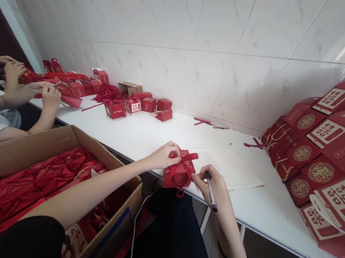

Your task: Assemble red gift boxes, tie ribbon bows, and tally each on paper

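A small red gift box (173, 179) sits at the table's front edge, with a red ribbon (189, 157) tied in a bow on its top. My left hand (169, 157) pinches the ribbon at the box's upper left. On the other side, my right hand (211, 182) pinches a ribbon end between thumb and finger. A dark-tipped pen (211, 192) is also tucked in that hand, pointing down towards me. Just behind the box lies a handwritten paper sheet (230, 170), partly covered by the box and my right hand.
To my left, an open cardboard box (76, 135) holds many red ribboned boxes. Stacked red gift boxes (328, 141) stand at the right. Small red boxes (148, 104) and a ribbon pile (110, 93) lie farther back. Another person's hands (51, 91) work at far left.
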Tool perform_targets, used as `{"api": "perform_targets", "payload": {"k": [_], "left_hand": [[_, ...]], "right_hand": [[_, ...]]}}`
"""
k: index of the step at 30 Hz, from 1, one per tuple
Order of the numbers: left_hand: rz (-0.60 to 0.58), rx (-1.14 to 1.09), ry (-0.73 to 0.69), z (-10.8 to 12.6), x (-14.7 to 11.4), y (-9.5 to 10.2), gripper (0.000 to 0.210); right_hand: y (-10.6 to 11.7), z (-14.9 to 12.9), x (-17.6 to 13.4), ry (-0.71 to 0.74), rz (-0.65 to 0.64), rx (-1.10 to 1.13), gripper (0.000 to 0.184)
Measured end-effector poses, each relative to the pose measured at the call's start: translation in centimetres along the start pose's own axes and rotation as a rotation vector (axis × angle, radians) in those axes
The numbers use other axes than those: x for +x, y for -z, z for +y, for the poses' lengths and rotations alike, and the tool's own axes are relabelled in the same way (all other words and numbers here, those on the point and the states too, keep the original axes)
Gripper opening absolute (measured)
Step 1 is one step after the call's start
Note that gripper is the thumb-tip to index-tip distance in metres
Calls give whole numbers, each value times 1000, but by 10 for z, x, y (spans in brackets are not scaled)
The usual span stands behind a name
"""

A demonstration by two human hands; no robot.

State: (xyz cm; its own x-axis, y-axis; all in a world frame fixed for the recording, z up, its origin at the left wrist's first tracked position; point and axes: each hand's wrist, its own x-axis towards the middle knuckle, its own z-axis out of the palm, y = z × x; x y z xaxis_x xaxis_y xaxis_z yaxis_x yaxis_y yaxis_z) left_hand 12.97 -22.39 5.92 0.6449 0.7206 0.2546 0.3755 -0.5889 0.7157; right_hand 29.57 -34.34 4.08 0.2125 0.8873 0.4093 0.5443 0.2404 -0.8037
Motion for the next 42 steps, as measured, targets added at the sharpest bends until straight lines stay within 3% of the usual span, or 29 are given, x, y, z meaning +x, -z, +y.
{"api": "perform_targets", "payload": {"k": [3, 6, 8, 10, 13, 18, 37, 42], "left_hand": [[20, -4, -4, -1, 1, -1, 10], [26, -24, -6, -2, 2, -3, 10], [33, -36, -13, -3, 2, -5, 9], [40, -40, -18, -4, 2, -7, 8], [46, -44, -22, -4, 1, -8, 7], [46, -68, 3, -3, 1, -10, 10], [68, -24, 14, -6, 6, -12, 7], [62, -50, 52, -2, 5, -11, 8]], "right_hand": [[-4, -5, -10, 42, 157, -81, 28], [-23, -13, -18, 309, 324, -132, 20], [-42, -16, -19, 498, 275, -159, 12], [-57, -14, -19, 564, 238, -219, 5], [-68, -8, -15, 578, 284, -251, 6], [-63, -4, -12, 560, 338, -130, 13], [-71, -19, -24, 627, 298, -182, 20], [-59, -16, -23, 587, 269, -46, 13]]}}
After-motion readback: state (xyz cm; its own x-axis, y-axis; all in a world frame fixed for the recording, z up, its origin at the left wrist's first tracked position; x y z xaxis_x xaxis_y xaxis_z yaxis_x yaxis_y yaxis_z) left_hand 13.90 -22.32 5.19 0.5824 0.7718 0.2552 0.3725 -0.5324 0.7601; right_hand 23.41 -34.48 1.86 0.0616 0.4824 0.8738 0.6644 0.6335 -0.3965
